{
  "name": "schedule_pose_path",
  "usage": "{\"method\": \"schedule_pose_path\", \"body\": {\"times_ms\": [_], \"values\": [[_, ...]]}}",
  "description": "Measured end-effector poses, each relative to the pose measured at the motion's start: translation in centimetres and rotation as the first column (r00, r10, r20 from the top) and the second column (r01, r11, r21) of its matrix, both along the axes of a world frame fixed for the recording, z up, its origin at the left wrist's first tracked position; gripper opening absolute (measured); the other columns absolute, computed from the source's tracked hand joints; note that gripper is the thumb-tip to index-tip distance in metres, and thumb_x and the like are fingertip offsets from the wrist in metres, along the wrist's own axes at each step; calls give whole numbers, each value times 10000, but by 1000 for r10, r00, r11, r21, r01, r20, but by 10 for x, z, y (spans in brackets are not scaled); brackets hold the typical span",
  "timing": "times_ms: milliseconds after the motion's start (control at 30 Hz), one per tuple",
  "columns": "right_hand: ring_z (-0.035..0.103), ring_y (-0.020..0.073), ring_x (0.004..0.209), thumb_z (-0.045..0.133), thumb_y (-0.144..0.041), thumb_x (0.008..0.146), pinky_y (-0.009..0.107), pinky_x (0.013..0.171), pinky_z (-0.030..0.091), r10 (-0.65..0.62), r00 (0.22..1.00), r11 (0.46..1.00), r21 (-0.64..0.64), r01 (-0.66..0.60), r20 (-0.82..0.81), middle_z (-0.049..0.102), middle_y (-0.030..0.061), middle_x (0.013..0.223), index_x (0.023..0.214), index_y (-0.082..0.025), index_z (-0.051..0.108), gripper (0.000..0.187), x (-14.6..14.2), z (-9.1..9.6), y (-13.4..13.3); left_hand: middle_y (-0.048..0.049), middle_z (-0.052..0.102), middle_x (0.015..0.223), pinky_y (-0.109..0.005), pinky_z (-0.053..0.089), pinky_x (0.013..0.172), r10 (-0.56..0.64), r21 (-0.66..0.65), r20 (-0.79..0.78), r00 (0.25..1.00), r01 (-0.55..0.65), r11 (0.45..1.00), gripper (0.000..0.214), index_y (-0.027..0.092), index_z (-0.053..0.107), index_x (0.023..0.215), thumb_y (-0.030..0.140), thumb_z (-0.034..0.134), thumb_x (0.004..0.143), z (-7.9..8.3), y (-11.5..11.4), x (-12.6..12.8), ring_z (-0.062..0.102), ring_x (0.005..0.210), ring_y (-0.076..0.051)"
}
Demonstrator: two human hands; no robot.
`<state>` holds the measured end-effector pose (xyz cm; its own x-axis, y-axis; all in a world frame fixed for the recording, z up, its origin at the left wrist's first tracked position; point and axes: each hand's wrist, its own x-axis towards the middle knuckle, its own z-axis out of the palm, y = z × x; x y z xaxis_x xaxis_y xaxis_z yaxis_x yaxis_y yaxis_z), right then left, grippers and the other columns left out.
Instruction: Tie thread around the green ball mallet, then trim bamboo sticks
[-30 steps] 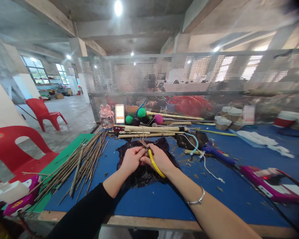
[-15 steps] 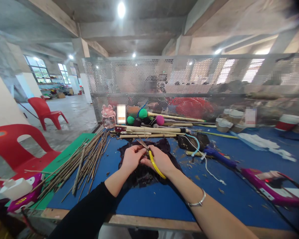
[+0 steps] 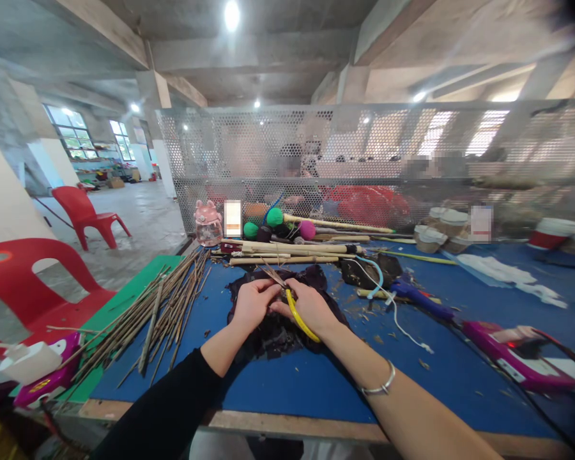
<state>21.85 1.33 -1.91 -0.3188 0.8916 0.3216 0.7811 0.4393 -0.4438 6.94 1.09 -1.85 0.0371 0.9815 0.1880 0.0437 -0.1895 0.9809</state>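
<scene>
My right hand (image 3: 312, 308) is closed around a pair of scissors with yellow handles (image 3: 298, 321). The blades point up and to the left, just past my fingertips. Beside them, my left hand (image 3: 252, 306) has thumb and fingers pinched together; whatever it grips is too small and hidden to make out. Both hands meet above a crumpled dark cloth (image 3: 278, 340) spread on the blue tabletop (image 3: 297, 393). Bits of debris lie on the cloth and around it.
Long thin twigs (image 3: 172, 306) lie to the left. Behind are pale sticks (image 3: 292, 249), yarn balls (image 3: 275, 218) and a pink bottle (image 3: 207, 223). A blue glue gun (image 3: 424, 301) and purple power strip (image 3: 517, 358) lie right. A perforated metal screen (image 3: 259, 147) stands at the back.
Both hands and the scissors keep nearly the same place and grip. The view has shifted very slightly.
</scene>
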Motion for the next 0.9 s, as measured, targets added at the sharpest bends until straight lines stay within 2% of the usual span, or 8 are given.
{"method": "schedule_pose_path", "body": {"times_ms": [133, 267, 433, 600, 733, 800, 900], "values": [[601, 182, 647, 548, -544, 749, 243, 571, 385, 0, 1000, 999, -49, -2, -29, 647, 39, 752, 1011, -232, 570, 408, 0, 2, -1, 2, 618, 573, -194, 354, 392, 10, -69, 43, 999, -7, 998, 272, 114, 701, 857, 312, 620, 688, -1, 1, -1, 406, 394, -64], [627, 205, 736, 535, -559, 751, 255, 617, 401, -19, 1000, 998, -52, 19, 2, 667, 51, 817, 1057, -246, 564, 439, -1, 4, -4, -18, 644, 628, -198, 399, 438, 15, -63, 73, 997, -11, 998, 247, 120, 698, 846, 295, 610, 696, -5, 5, -2, 493, 460, -87], [605, 208, 866, 587, -586, 691, 253, 677, 411, 28, 999, 1000, -11, -28, 33, 647, 58, 930, 1061, -243, 543, 506, 1, 6, -5, -10, 626, 544, -199, 412, 452, 44, -90, 17, 999, -42, 995, 203, 111, 697, 787, 262, 589, 705, -2, 5, -3, 528, 464, -103], [620, 181, 729, 563, -550, 731, 232, 607, 396, -20, 999, 1000, -22, 21, 35, 666, 42, 838, 1016, -254, 567, 412, 3, 7, -3, -27, 678, 650, -208, 433, 501, 26, -30, -20, 999, -26, 999, 217, 123, 702, 816, 273, 606, 692, 0, 4, -4, 570, 552, -124], [622, 192, 695, 547, -574, 730, 248, 610, 406, -85, 996, 996, -13, 85, -6, 662, 52, 795, 1018, -233, 553, 446, 3, 6, 0, -33, 675, 665, -213, 399, 460, 39, -80, -50, 998, -43, 996, 260, 124, 697, 853, 298, 629, 672, -6, 6, -2, 512, 482, -103], [621, 200, 733, 552, -597, 715, 265, 641, 421, -77, 997, 997, -6, 77, -23, 652, 64, 849, 1051, -226, 528, 501, 4, 4, 1, -28, 662, 631, -217, 383, 447, 15, -91, -53, 998, -19, 996, 269, 126, 701, 837, 329, 620, 679, -7, 6, -1, 487, 454, -99], [597, 218, 866, 602, -598, 670, 297, 724, 431, -26, 999, 999, 33, 27, -25, 613, 80, 957, 1095, -220, 487, 580, 5, 0, 2, -30, 672, 655, -224, 399, 494, -28, -17, -73, 997, 27, 1000, 248, 136, 713, 797, 332, 620, 678, -6, 5, -2, 520, 515, -116]]}}
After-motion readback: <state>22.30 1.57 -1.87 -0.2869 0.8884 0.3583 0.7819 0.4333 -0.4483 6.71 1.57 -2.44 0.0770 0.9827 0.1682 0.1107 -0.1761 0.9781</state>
